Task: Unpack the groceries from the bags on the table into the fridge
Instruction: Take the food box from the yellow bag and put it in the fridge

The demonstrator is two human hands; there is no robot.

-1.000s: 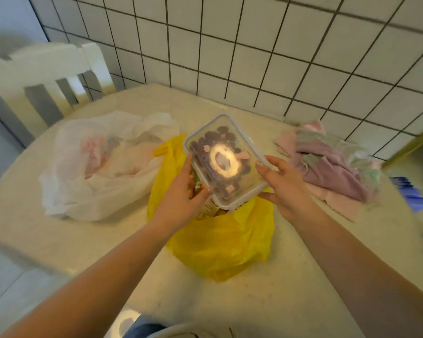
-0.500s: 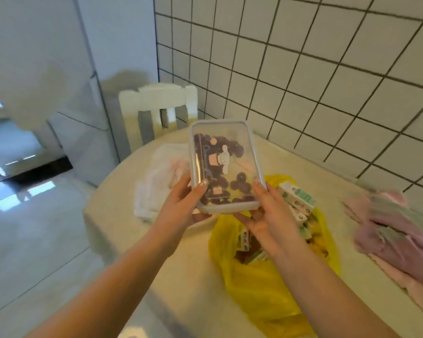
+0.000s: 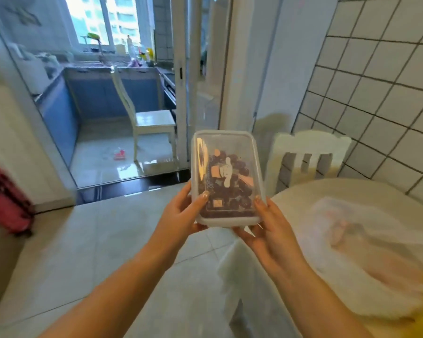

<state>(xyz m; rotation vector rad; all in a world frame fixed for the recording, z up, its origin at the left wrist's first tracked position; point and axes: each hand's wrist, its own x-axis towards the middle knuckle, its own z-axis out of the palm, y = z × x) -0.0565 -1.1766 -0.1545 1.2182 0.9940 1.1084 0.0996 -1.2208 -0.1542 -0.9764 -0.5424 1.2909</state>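
Head view: both hands – left hand [image 3: 181, 213]; right hand [image 3: 269, 230] – grip lidded box [image 3: 226, 176]; print unreadable.

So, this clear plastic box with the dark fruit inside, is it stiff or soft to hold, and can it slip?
The clear plastic box probably stays stiff: its walls look straight under the left hand and right hand. Its glossy surface may be slippery. The dark fruit looks loose, so it could shift if tilted.

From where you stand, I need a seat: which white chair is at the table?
The chair by the tiled wall, its slatted back against the table. The other chair stands apart beyond the glass door.
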